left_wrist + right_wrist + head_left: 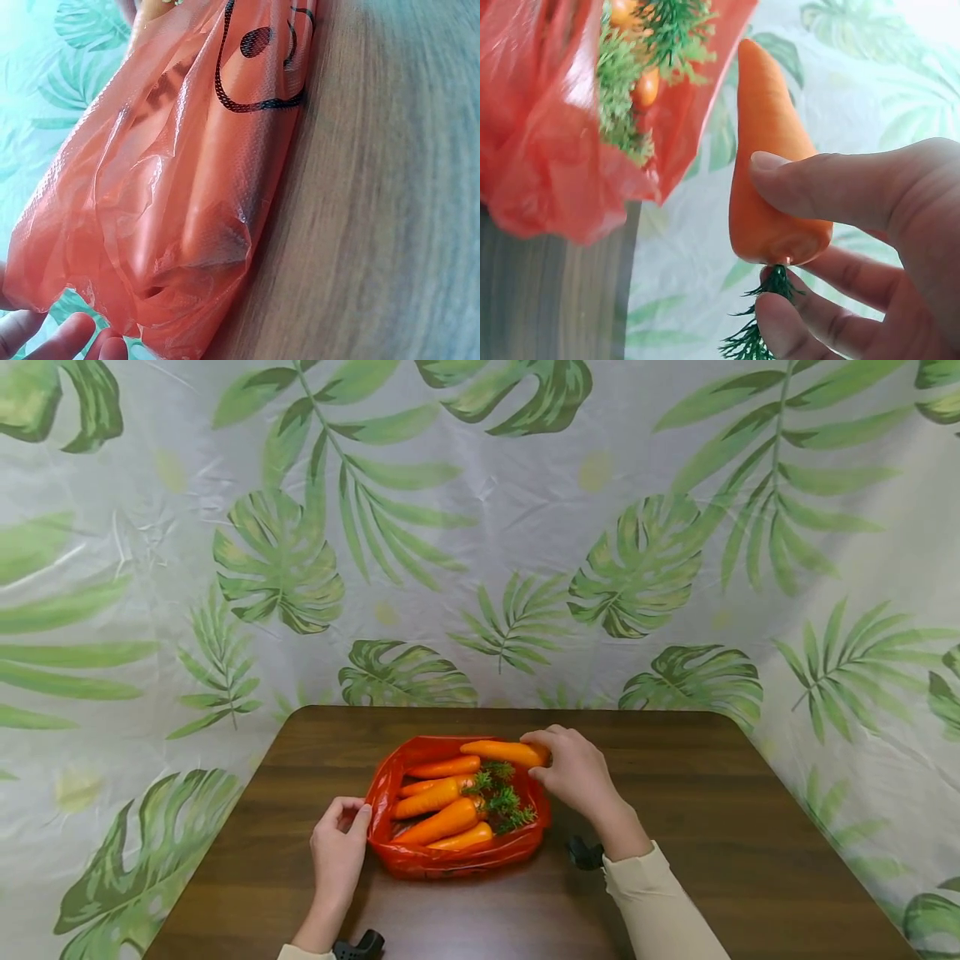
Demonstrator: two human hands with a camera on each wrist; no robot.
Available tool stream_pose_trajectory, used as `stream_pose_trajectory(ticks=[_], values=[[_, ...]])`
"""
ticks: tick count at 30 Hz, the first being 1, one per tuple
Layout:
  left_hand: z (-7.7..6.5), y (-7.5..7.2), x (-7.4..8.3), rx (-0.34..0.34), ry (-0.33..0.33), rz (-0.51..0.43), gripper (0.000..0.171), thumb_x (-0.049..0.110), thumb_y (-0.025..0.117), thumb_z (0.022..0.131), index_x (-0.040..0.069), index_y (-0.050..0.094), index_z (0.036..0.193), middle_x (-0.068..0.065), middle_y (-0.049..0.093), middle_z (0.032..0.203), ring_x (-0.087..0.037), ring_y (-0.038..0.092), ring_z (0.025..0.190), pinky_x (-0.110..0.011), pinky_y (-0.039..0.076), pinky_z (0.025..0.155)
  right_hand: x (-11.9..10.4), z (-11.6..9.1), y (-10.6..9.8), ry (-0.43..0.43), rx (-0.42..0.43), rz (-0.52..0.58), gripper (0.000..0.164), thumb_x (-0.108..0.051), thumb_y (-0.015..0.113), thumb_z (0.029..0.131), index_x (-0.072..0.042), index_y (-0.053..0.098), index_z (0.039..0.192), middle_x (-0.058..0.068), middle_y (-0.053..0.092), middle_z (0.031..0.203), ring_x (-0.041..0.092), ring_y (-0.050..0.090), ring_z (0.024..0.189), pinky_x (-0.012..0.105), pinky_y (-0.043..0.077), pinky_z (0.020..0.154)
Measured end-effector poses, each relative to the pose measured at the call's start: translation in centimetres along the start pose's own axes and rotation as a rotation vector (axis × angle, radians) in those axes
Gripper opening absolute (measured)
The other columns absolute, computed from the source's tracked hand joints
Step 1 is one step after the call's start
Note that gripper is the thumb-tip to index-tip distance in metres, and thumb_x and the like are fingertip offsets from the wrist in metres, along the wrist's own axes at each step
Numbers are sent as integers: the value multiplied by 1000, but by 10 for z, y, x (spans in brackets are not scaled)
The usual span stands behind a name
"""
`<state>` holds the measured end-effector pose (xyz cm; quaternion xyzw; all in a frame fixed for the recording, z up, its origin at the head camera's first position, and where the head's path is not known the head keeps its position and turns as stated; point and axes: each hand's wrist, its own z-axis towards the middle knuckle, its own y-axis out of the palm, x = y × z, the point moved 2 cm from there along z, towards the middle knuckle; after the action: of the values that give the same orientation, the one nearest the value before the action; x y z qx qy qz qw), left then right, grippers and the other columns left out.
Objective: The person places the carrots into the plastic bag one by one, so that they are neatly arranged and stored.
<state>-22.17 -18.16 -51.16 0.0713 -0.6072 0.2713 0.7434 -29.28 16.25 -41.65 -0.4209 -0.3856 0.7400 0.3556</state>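
A red plastic bag [457, 864] lies on the table with its mouth spread wide, several orange carrots [442, 820] with green tops inside. My left hand [341, 843] pinches the bag's left rim between thumb and fingers. In the left wrist view, fingertips [71, 334] sit at the edge of the bag [187, 187], and carrots show through the thin plastic. Over the far right rim, my right hand [573, 772] holds one carrot [498, 751] by its thick end. The right wrist view shows the thumb pressed on that carrot [769, 150], its green top hanging by the fingers.
The brown wooden table [712, 827] extends on both sides of the bag. Behind it hangs a pale curtain [517, 527] printed with green leaves. Dark wrist straps [585, 853] sit on both wrists.
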Motion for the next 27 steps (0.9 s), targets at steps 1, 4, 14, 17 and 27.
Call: stream_pose_trajectory(ticks=[1,4,14,17,27], values=[[0,0,0,-2,0,-3,9,11,68,97,3,70,100,-15,69,102,-33,67,106,-12,49,84,-2,2,1,-10,-8,-7,45,-19,89,76,-27,74,118,-7,66,105,20,56,88,40,51,69],[0,2,1,0,4,-10,8,11,68,97,3,70,100,-15,70,102,-33,67,106,-30,53,90,-9,9,5,-47,-27,-25,44,-18,88,77,-26,74,118,-7,65,104,20,58,90,41,53,72],[2,-1,-1,29,22,-7,5,7,69,95,3,70,97,-14,70,98,-32,68,99,-6,46,78,-35,34,13,-120,-118,-34,43,-18,88,78,-24,74,118,-5,66,105,18,61,89,40,53,72],[2,-2,0,32,31,-8,5,6,69,94,2,70,96,-15,70,97,-32,68,98,-4,45,77,-42,42,14,-135,-149,-41,43,-19,88,78,-24,74,117,-5,67,105,17,61,86,38,53,71],[1,0,-2,18,13,4,9,11,68,96,2,70,99,-14,69,99,-30,67,101,-14,50,84,-55,61,26,-142,-263,-29,41,-19,87,79,-23,74,118,-2,68,107,16,59,82,34,50,66]])
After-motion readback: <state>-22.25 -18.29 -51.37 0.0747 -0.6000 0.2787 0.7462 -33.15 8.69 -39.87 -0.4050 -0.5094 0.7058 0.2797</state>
